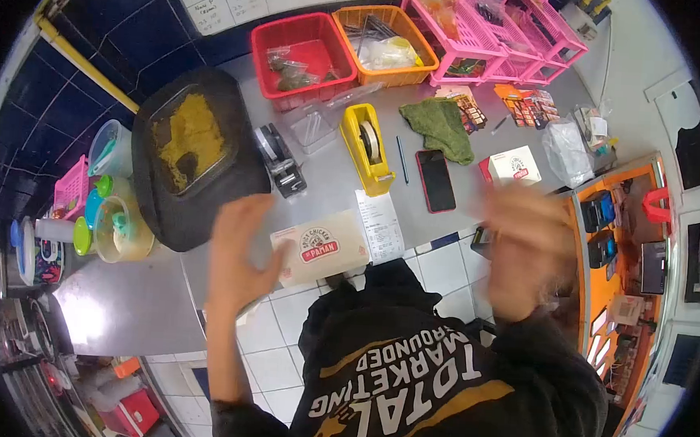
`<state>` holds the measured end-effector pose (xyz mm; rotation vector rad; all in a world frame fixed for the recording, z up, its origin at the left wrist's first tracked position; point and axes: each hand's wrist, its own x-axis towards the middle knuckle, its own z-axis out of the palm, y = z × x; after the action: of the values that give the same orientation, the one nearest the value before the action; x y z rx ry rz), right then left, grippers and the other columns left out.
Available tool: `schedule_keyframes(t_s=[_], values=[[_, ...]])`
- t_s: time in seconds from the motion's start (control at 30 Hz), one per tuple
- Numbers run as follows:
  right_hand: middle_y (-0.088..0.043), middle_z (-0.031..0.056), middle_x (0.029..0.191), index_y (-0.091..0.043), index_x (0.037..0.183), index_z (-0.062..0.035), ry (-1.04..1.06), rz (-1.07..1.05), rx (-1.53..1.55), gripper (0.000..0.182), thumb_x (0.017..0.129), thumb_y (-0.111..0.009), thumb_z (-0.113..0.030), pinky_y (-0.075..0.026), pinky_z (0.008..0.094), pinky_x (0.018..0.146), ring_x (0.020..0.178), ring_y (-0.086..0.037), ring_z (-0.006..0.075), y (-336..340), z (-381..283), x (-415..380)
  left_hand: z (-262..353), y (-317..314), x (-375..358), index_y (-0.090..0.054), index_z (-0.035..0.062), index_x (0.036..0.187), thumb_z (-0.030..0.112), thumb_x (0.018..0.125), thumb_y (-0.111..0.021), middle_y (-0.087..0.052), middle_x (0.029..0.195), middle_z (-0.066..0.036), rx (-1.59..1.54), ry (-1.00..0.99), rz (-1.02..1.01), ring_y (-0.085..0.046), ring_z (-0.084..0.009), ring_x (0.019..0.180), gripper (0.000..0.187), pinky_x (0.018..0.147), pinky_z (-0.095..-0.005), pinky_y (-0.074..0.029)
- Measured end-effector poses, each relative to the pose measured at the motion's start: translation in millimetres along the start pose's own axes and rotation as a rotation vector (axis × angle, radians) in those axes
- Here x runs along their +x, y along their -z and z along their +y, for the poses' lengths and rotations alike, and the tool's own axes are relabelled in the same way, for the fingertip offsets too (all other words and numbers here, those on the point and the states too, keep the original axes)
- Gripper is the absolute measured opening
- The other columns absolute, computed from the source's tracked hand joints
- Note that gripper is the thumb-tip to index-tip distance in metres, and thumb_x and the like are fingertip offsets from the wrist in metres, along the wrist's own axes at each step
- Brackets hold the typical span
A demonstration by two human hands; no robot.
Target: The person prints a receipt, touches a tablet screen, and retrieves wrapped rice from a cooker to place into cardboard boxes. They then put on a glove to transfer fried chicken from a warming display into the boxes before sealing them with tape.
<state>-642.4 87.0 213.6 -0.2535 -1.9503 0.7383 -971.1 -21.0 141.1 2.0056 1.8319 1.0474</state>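
A white food box (324, 253) with a red "Paman" label lies at the front edge of the metal counter. My left hand (240, 248) is at its left end, fingers apart and the thumb reaching over the box's side. A long printed receipt (380, 227) lies beside the box, at its right. Off to the right, my right hand (529, 245) is smeared by motion, in front of a smaller white and red box (517, 165). Behind the receipt stands a yellow tape dispenser (368, 151).
A black tape dispenser (280, 162) and a clear plastic container (314, 128) sit left of centre. A phone (436, 181), a pen (402, 159) and a green cloth (441, 128) lie to the right. At far left is a dark tray (226, 115) with yellow food; a red basket (335, 37) stands behind.
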Motion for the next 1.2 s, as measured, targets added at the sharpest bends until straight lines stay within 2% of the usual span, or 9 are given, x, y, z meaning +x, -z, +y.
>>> schedule_keyframes(t_s=[0.03,0.1,0.27,0.47,0.67,0.73,0.97,1.03,1.2], values=[[-0.065,0.0148,0.115,-0.067,0.113,-0.0028,-0.189,-0.043,-0.273,0.032,0.084,-0.074,-0.016,-0.051,0.0372,0.086,0.102,-0.064,0.0297,-36,31,-19,-14,-23,-6,-0.06,0.008,0.134,0.036,0.076,-0.08,-0.056,0.129,-0.025,0.105,0.015,-0.124,-0.052,-0.0427,0.123,0.068,0.106,-0.0523,-0.039],[-0.061,0.0175,0.126,-0.064,0.122,-0.0025,-0.305,-0.265,-0.371,0.041,0.084,-0.075,-0.017,-0.051,0.0422,0.095,0.111,-0.062,0.0362,-81,89,-71,-35,-56,-22,-0.057,0.0105,0.138,0.04,0.074,-0.082,-0.051,0.135,-0.027,0.206,0.03,-0.275,-0.047,-0.0429,0.128,0.075,0.109,-0.0539,-0.035],[-0.057,0.0223,0.127,-0.056,0.131,-0.0035,-0.502,-0.404,-0.395,0.058,0.083,-0.077,-0.026,-0.053,0.0447,0.092,0.109,-0.062,0.0397,-108,97,-145,-42,-81,-34,-0.052,0.0158,0.145,0.044,0.07,-0.084,-0.043,0.141,-0.027,0.201,-0.106,-0.524,-0.042,-0.0444,0.131,0.086,0.111,-0.0571,-0.031],[-0.057,0.0235,0.123,-0.044,0.145,-0.0055,-0.735,-0.257,-0.231,0.069,0.085,-0.073,-0.022,-0.056,0.0449,0.082,0.101,-0.064,0.0409,-131,92,-168,-50,-107,-40,-0.05,0.0187,0.146,0.041,0.073,-0.082,-0.04,0.141,-0.026,0.291,-0.125,-0.46,-0.039,-0.0447,0.127,0.083,0.111,-0.0576,-0.029],[-0.059,0.0162,0.113,-0.044,0.147,-0.0105,-0.886,-0.169,-0.22,0.067,0.085,-0.069,-0.016,-0.055,0.0433,0.071,0.084,-0.065,0.0337,-137,101,-169,-51,-120,-36,-0.051,0.0291,0.146,0.042,0.079,-0.077,-0.034,0.145,-0.029,0.345,-0.173,-0.422,-0.035,-0.0475,0.13,0.072,0.11,-0.0599,-0.027],[-0.06,0.0163,0.12,-0.047,0.146,-0.0064,-0.914,-0.13,-0.196,0.064,0.084,-0.066,-0.006,-0.057,0.0373,0.071,0.085,-0.067,0.03,-138,102,-169,-52,-120,-37,-0.051,0.0317,0.145,0.042,0.081,-0.075,-0.033,0.147,-0.029,0.353,-0.179,-0.444,-0.035,-0.0478,0.13,0.07,0.11,-0.0597,-0.027],[-0.061,0.0147,0.111,-0.05,0.143,-0.0111,-0.904,-0.137,-0.354,0.062,0.083,-0.066,-0.01,-0.055,0.0412,0.071,0.086,-0.066,0.0321,-145,104,-174,-50,-118,-35,-0.051,0.0362,0.145,0.041,0.084,-0.073,-0.029,0.151,-0.029,0.355,-0.153,-0.518,-0.031,-0.048,0.134,0.065,0.111,-0.0597,-0.024],[-0.063,0.0144,0.117,-0.051,0.142,-0.0086,-0.62,-0.221,-0.465,0.062,0.082,-0.066,-0.009,-0.057,0.0405,0.075,0.094,-0.066,0.0319,-141,106,-177,-50,-118,-35,-0.051,0.0362,0.145,0.04,0.084,-0.073,-0.029,0.151,-0.029,0.353,-0.153,-0.517,-0.03,-0.048,0.135,0.065,0.111,-0.0601,-0.024],[-0.061,0.0142,0.126,-0.05,0.141,-0.0035,-0.406,-0.357,-0.474,0.061,0.083,-0.066,-0.009,-0.056,0.0394,0.081,0.099,-0.066,0.0306,-124,127,-189,-50,-118,-34,-0.052,0.0352,0.145,0.04,0.083,-0.073,-0.028,0.151,-0.029,0.352,-0.164,-0.52,-0.03,-0.0478,0.135,0.066,0.111,-0.0612,-0.023]])
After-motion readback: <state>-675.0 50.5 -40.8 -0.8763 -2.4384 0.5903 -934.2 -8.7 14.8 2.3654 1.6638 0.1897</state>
